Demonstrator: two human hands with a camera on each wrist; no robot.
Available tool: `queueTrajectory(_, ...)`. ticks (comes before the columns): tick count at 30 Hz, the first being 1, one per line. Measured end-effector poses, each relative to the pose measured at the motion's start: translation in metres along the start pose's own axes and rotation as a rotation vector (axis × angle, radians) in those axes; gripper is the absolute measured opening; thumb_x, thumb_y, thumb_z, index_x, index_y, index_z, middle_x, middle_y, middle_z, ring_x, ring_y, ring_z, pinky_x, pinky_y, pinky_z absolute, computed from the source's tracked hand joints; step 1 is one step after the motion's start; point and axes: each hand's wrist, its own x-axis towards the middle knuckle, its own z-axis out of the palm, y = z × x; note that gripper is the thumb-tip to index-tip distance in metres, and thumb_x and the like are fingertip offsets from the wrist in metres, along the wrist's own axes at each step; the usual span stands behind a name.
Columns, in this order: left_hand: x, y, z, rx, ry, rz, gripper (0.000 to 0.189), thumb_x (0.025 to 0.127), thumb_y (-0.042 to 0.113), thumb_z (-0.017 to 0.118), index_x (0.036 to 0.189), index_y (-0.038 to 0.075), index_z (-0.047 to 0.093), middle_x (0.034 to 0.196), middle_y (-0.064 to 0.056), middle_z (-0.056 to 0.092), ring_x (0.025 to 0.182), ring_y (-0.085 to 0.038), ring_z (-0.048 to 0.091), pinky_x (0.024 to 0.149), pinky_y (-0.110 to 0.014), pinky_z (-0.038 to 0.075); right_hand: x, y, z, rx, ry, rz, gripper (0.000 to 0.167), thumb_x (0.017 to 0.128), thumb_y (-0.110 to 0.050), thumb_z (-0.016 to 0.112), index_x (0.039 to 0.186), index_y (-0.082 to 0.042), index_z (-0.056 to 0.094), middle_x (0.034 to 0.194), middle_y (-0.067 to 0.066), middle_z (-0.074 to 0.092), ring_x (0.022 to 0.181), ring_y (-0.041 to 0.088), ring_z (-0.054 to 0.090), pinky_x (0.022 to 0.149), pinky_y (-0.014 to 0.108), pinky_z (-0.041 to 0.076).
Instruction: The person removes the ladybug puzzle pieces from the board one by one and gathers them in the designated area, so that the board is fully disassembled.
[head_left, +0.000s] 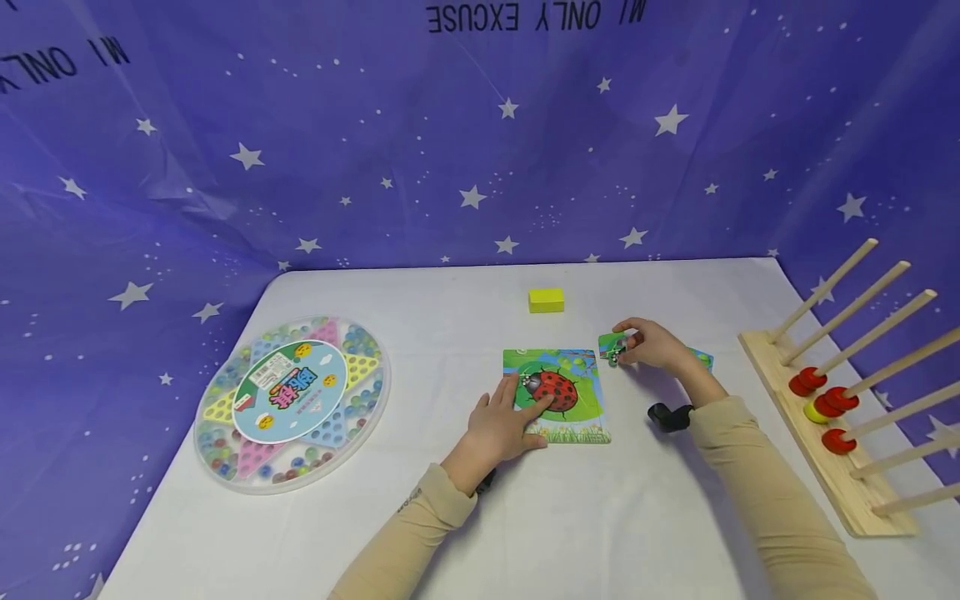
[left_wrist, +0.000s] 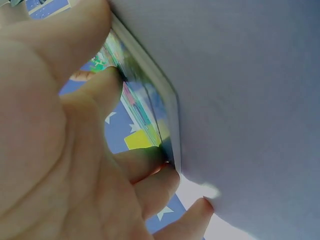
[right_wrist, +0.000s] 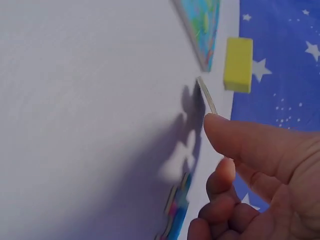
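A square ladybug puzzle board (head_left: pixel 588 417) lies flat on the white table, a green and blue picture with a red ladybug at its middle. My left hand (head_left: pixel 497 423) rests on the board's left part with fingers spread, and in the left wrist view its fingertips meet the board's edge (left_wrist: pixel 170 107). Just beyond the board's upper right corner, my right hand (head_left: pixel 656 343) pinches a small green puzzle piece (head_left: pixel 610 343) between thumb and fingers. The right wrist view shows this piece (right_wrist: pixel 207 96) edge-on, tilted above the table. More puzzle pieces (head_left: pixel 702 358) lie behind the right wrist, partly hidden.
A yellow block (head_left: pixel 546 301) sits behind the board. At left lies a round Chinese checkers set (head_left: pixel 292 392) with marbles under a clear cover. A wooden peg rack (head_left: pixel 817 458) with red and yellow rings stands at right. A purple star-print cloth (head_left: pixel 420 150) hangs behind.
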Motion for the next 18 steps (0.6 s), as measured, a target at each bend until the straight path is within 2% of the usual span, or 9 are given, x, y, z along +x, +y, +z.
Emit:
queueTrajectory(5,0.001,0.0,0.002,0.006,0.003,0.007,0.064,0.084,0.059,0.046,0.141,0.042,0.024,0.149,-0.015,0.008,0.136,-0.025,0.01,0.104,-0.043,0.022,-0.001,0.009,-0.001,-0.112,0.048,0.017,0.052,0.077,-0.002,0.068,0.124,0.006,0.046,0.077,0.008,0.043,0.066,0.019,0.04,0.056,0.03,0.034)
queueTrajectory(10,0.003,0.001,0.003,0.002,0.0,0.006,0.064,0.084,0.059,0.046,0.141,0.042,0.023,0.15,-0.015,0.006,0.136,-0.026,0.008,0.104,-0.044,0.021,-0.005,0.013,0.001,-0.131,0.065,0.009,0.055,0.076,-0.003,0.069,0.126,0.003,0.047,0.075,0.008,0.043,0.063,0.019,0.039,0.054,0.029,0.034)
queueTrajectory(14,0.003,0.0,0.004,0.001,0.005,0.004,0.065,0.083,0.059,0.047,0.141,0.042,0.023,0.149,-0.015,0.007,0.136,-0.026,0.009,0.104,-0.044,0.022,-0.011,0.012,0.003,-0.14,0.074,-0.038,0.058,0.077,-0.005,0.07,0.129,0.002,0.045,0.074,0.008,0.043,0.062,0.019,0.039,0.054,0.03,0.033)
queueTrajectory(18,0.003,0.0,0.003,0.0,0.005,0.001,0.065,0.083,0.059,0.047,0.141,0.042,0.024,0.149,-0.015,0.007,0.136,-0.026,0.009,0.103,-0.045,0.022,-0.018,0.01,0.007,-0.146,0.08,-0.113,0.055,0.079,-0.006,0.069,0.128,0.002,0.045,0.081,0.013,0.047,0.064,0.02,0.039,0.056,0.031,0.033)
